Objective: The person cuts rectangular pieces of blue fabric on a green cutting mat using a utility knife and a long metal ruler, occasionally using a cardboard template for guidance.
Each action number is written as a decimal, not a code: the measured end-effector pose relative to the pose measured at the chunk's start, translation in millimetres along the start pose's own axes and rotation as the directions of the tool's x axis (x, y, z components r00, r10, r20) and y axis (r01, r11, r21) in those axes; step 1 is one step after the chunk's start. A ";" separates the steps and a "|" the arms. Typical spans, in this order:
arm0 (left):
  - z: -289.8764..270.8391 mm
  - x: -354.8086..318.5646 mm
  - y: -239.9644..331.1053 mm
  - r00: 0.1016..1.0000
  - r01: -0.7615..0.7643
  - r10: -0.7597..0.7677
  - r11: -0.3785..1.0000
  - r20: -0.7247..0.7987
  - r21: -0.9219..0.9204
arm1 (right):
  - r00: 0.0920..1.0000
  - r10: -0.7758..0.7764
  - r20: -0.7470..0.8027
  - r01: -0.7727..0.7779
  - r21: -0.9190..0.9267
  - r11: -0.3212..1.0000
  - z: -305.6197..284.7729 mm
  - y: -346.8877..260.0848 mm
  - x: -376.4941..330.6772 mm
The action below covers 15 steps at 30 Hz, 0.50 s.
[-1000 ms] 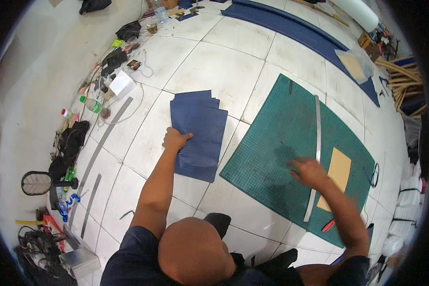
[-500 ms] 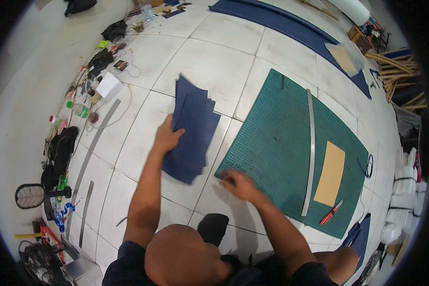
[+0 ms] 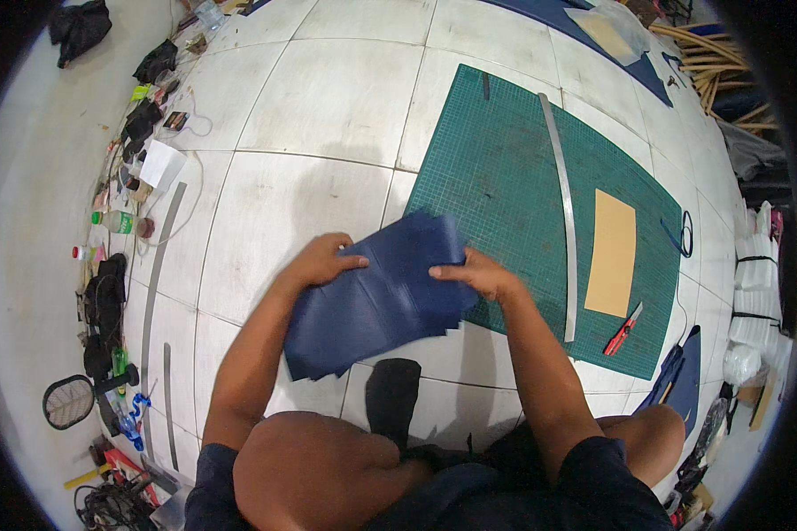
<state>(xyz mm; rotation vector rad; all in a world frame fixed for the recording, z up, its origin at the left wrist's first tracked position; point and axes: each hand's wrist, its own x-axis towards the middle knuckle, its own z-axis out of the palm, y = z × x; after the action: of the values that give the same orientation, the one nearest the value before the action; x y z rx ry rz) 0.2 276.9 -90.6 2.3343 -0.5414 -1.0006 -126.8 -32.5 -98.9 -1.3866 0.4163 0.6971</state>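
A stack of dark blue sheets [image 3: 376, 296], leather-like with stepped, uneven edges, is held up in front of me between both hands. My left hand [image 3: 330, 259] grips its upper left edge, thumb on top. At the right end my right hand [image 3: 476, 272] pinches the stack, thumb on the upper face; the fingers beneath are hidden. The stack's right end overlaps the near left edge of the green cutting mat [image 3: 496, 177]. On the mat lie a long metal ruler [image 3: 560, 212], a tan rectangular card [image 3: 611, 252] and a red utility knife [image 3: 623, 329].
A blue material roll [image 3: 549, 16] lies at the far side. Bottles [image 3: 119, 221], a white paper box [image 3: 161, 165] and clutter line the left wall. Metal strips [image 3: 161, 257] lie on the left tiles. Wooden sticks [image 3: 713, 66] and white packages [image 3: 757, 283] stand right.
The stack has come nearer and turned from upright to slanting sideways. My right hand, empty before, has taken hold of its right end. The view has shifted.
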 end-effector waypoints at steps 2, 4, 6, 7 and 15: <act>31.2 6.8 -16.1 0.995 0.066 -0.063 0.997 -0.072 0.041 | 0.988 0.075 -0.136 -0.100 -0.184 0.978 -0.8 27.4 12.9; 32.3 -4.9 -21.1 0.989 0.135 -0.135 0.991 -0.061 -0.014 | 0.996 0.015 -0.088 -0.030 -0.177 0.984 5.9 24.6 10.7; 22.5 -17.9 -22.8 0.971 0.237 -0.239 0.970 -0.024 -0.060 | 0.999 -0.018 -0.046 0.005 -0.276 0.961 11.6 16.3 9.7; 17.0 -25.2 -26.0 0.964 0.264 -0.265 0.964 -0.012 -0.021 | 0.999 -0.018 -0.029 0.006 -0.375 0.927 13.6 10.9 11.9; 22.8 -130.4 -104.1 0.885 0.444 -0.445 0.714 0.138 -0.542 | 0.997 -0.057 -0.058 0.020 -0.502 0.864 25.0 40.6 34.0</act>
<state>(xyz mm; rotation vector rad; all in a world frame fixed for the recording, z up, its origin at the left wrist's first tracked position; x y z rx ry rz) -85.5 421.7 -98.2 1.9398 0.3291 -1.1703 -132.0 0.3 -147.2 -1.9141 0.2677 0.7560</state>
